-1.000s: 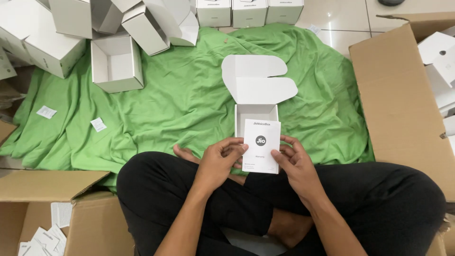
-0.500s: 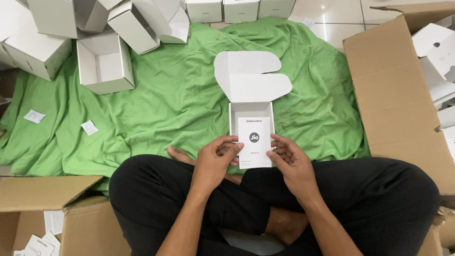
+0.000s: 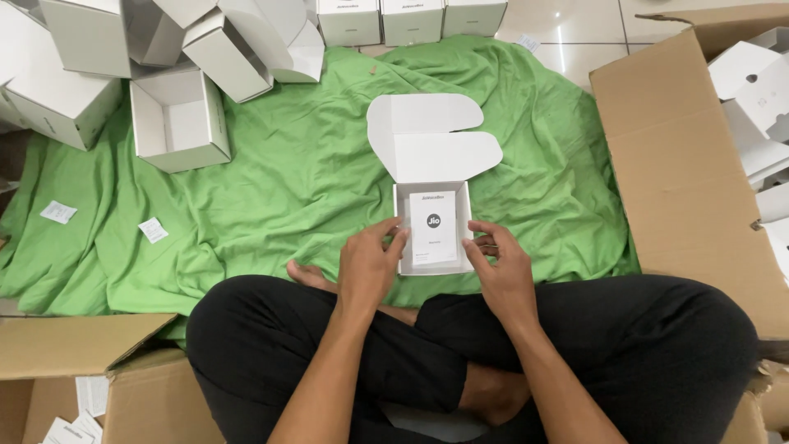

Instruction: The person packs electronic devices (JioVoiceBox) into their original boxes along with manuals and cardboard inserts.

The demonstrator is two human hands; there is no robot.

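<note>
A person sits cross-legged on a green cloth (image 3: 271, 181), both hands at a small white box (image 3: 433, 234) that rests open on the cloth just beyond the knees, its rounded lid (image 3: 427, 140) folded back flat. The left hand (image 3: 367, 265) pinches the left edge of a white card (image 3: 433, 228) lying in the box, thumb and fingertips pressed on it; the right hand (image 3: 501, 267) curls against the box's right wall, fingers bent, and how firmly it grips cannot be told. The card's lower end and the box's near corners are partly covered by the fingers. Whatever lies under the card is hidden.

Upper left, a cluster of white cartons (image 3: 177, 119) crowds the cloth's edge, several cut off by the frame. Three more closed boxes (image 3: 411, 20) line the top edge. A large brown carton (image 3: 674, 164) walls off the right side, its contents only partly seen. Another cardboard flap (image 3: 74, 345) closes in the lower left. Two small paper slips (image 3: 152, 230) lie on the cloth at left. Open cloth remains between the box and the cartons.
</note>
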